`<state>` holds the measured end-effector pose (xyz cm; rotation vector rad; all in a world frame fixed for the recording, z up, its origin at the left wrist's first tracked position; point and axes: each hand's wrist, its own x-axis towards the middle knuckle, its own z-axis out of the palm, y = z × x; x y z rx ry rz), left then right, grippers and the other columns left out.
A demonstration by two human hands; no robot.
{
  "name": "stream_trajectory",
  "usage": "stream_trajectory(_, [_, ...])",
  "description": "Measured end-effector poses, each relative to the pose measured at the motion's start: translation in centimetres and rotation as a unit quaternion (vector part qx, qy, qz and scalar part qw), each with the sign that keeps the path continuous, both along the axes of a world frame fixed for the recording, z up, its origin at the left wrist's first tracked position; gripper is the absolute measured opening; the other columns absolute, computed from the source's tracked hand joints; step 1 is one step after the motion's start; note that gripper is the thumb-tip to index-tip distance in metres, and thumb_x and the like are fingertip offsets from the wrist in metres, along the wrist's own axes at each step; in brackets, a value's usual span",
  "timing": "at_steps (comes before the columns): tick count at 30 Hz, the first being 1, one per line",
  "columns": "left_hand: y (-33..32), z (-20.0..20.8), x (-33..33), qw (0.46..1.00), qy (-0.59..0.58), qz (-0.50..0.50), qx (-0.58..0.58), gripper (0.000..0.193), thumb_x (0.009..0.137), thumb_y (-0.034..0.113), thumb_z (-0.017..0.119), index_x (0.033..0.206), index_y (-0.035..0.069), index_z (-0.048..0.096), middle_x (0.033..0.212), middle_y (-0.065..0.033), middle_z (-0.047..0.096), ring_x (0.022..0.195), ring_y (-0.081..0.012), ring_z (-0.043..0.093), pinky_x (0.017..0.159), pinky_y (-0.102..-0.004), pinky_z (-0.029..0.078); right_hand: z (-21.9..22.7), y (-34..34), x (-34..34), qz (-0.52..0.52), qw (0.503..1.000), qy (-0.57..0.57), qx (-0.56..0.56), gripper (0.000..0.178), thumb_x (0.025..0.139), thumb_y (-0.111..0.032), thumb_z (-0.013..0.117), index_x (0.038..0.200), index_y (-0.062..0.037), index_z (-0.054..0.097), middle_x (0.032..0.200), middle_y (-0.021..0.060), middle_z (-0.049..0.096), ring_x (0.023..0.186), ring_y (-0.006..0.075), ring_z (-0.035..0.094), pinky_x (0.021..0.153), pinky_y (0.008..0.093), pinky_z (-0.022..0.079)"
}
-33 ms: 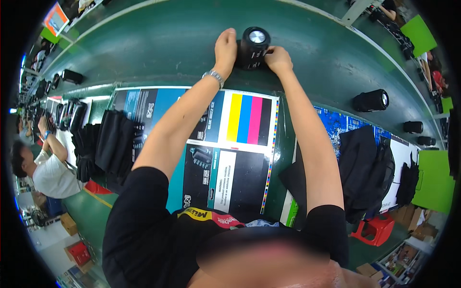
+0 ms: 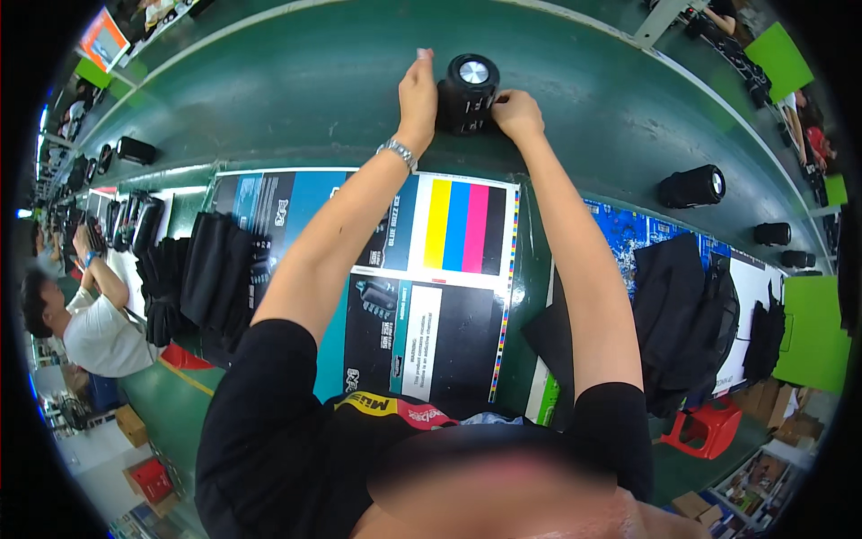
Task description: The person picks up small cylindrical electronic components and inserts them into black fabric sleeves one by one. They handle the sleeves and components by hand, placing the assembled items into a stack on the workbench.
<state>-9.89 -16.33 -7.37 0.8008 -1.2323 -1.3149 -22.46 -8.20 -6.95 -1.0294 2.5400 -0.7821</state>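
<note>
While most of the scene looks the same as a moment ago, the black, can-shaped speaker with a shiny silver disc on its end (image 2: 468, 101) has moved a tiny bit to the left. It stands disc up on the long, smooth, green work table (image 2: 296, 101), between the two hands.

The bare left hand (image 2: 417, 101), with a silver metal watch (image 2: 398, 154) on its wrist, has moved a little to the left too. Its fingers are long and straight and close together, and it does not wrap around the speaker. I cannot tell if its palm touches the side.

The bare right hand (image 2: 518, 114) is still at the other side, with its fingers bent in. The fingertips are at the speaker's edge, but I cannot tell if they pinch something or just touch it.

So the change is small, and I think the hands are still busy with this same speaker. Another black, round speaker (image 2: 690, 188) lies on its side, well off to the right. A big, shiny paper sheet with bright stripes (image 2: 460, 350) lies nearer the person.
</note>
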Motion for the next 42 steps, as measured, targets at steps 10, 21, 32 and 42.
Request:
stream_trajectory(10, [1.8,6.3,4.9,0.888,0.342,-0.209,0.226,0.044,0.092,0.037,0.051,0.109,-0.004,0.055,0.097,-0.0211,0.065,0.096,-0.0306,0.063,0.087,-0.0399,0.05,4.1,6.0,7.2,0.014,0.772,-0.584,-0.251,0.057,0.086,-0.051,0.061,0.105,0.0017,0.058,0.095,0.0132,0.065,0.087,0.0208,0.068,0.039,0.0223,0.031])
stream_trajectory(21, [2.0,5.6,10.4,0.978,0.136,-0.106,0.117,0.041,0.098,0.02,0.046,0.133,0.0,0.044,0.132,-0.0116,0.054,0.124,-0.0203,0.048,0.103,-0.0345,0.037,7.8,5.2,7.9,0.141,0.885,-0.099,-0.433,0.062,0.065,-0.013,0.082,0.119,-0.0006,0.055,0.107,0.0134,0.064,0.097,0.024,0.062,0.087,0.0328,0.047])
stream_trajectory(32, [-0.4,10.4,5.2,0.893,-0.345,-0.242,-0.161,0.037,0.084,0.033,0.068,0.105,0.002,0.067,0.089,-0.0042,0.065,0.075,-0.0088,0.051,0.064,-0.0228,0.042,5.4,4.7,6.6,0.105,0.912,-0.095,-0.385,0.073,0.065,-0.033,0.085,0.12,-0.0009,0.049,0.11,0.0199,0.061,0.102,0.0263,0.062,0.085,0.0331,0.049])
stream_trajectory(42, [1.5,12.1,2.4,0.883,-0.242,-0.263,-0.306,0.015,0.082,0.015,0.071,0.088,0.002,0.066,0.08,-0.0009,0.061,0.069,-0.0084,0.052,0.062,-0.021,0.04,5.7,4.7,2.8,0.049,0.923,-0.143,-0.353,0.082,0.059,-0.038,0.087,0.117,0.0065,0.049,0.1,0.02,0.066,0.091,0.0242,0.067,0.079,0.0295,0.052])
